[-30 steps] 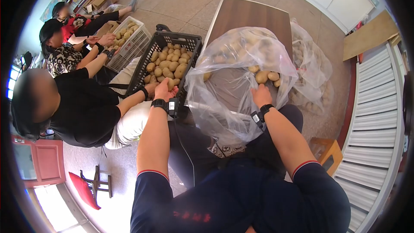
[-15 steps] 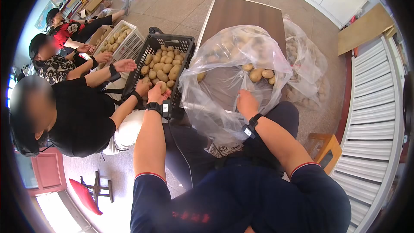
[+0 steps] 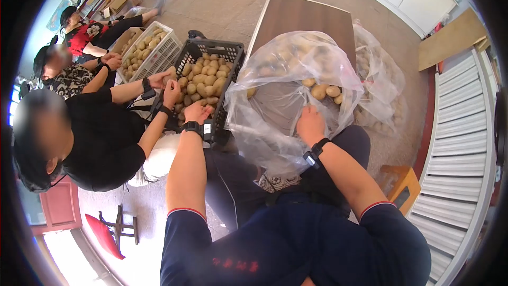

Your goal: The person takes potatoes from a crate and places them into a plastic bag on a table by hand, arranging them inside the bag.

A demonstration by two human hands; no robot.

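Note:
My left hand (image 3: 198, 112) is over the near end of a black plastic crate (image 3: 236, 53) full of potatoes (image 3: 203, 80). Its fingers lie loosely bent against the potatoes, and I make out none gripped in them. At the mouth of a large clear plastic bag (image 3: 264, 145), my right hand (image 3: 311, 123) has its fingers closed on the film. Several potatoes (image 3: 318, 91) lie inside the bag, just beyond that hand, with more seen through the plastic behind them.
Beside me on the left, a person in black (image 3: 103, 137) holds a potato over the crate. A white crate (image 3: 159, 53) of potatoes stands farther left, near two more people. The bag rests on a brown table (image 3: 301, 16). Another filled bag (image 3: 378, 79) stands on the right.
My left hand no longer shows the potato at its fingertips. My right hand has shifted slightly at the bag. The neighbour's hands have moved together and now hold a potato.

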